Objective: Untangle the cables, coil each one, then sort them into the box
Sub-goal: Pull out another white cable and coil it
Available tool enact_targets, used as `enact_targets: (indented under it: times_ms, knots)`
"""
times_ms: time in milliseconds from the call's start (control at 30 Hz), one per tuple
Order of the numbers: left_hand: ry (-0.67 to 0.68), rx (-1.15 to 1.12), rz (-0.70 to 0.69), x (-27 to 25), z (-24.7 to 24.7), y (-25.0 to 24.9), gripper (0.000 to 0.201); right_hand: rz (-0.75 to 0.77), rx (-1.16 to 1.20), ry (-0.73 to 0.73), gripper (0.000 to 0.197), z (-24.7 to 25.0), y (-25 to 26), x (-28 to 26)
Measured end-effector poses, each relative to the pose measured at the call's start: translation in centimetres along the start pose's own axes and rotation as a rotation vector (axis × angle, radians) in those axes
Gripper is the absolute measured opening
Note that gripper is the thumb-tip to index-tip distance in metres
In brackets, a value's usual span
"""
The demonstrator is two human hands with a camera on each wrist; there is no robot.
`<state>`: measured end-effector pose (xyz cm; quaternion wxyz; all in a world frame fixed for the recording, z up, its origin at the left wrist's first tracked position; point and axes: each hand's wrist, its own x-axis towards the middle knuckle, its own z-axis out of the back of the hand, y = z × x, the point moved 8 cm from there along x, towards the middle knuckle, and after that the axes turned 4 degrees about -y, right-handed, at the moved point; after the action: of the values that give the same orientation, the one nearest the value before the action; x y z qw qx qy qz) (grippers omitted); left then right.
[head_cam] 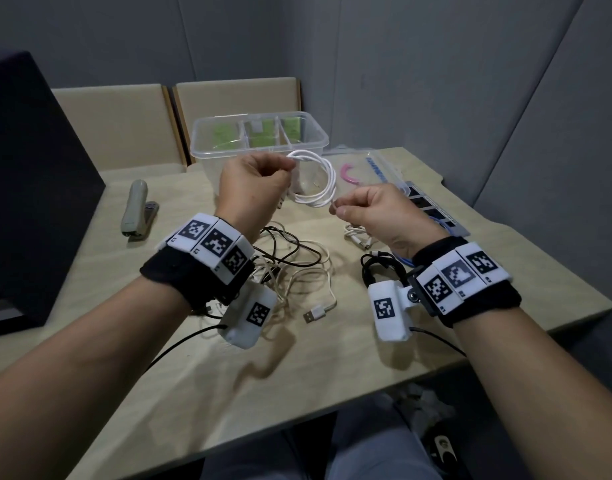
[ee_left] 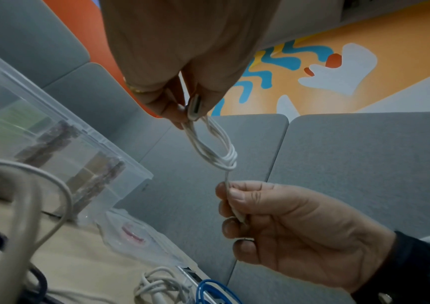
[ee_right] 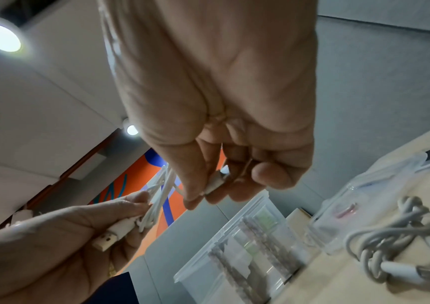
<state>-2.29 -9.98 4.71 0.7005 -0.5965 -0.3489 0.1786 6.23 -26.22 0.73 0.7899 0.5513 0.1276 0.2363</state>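
Fingertips of the right hand pinched the loose end of the white cable, while the left hand gripped its coiled loops together with a USB plug. Cable and hands were raised just in front of the clear box, which probably held dividers. Tangled cables lay nearer on the table.

White cable against a pale wood-grain table

Clear box at the far side with green labels inside; pink piece right of it; blue cable near right; black and cream cables tangled in the middle; black wristbands bearing black-and-white square-patterned tags; beige stapler at left.
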Motion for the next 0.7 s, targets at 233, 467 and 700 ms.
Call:
enact_targets:
  times_ms: [233,467,700]
  knots:
    - [-0.024,0.041,0.001,0.7,0.8,0.4,0.024,-0.011,-0.119,-0.127,0.011,2.1,-0.1,0.3]
    - [-0.059,0.147,-0.046,1.2,1.1,1.1,0.026,-0.090,-0.091,0.028,0.002,1.2,-1.0,-0.2]
    - [0.049,0.274,-0.044,-0.3,-0.8,2.4,0.026,-0.113,0.325,0.203,0.014,-0.8,0.0,-1.0]
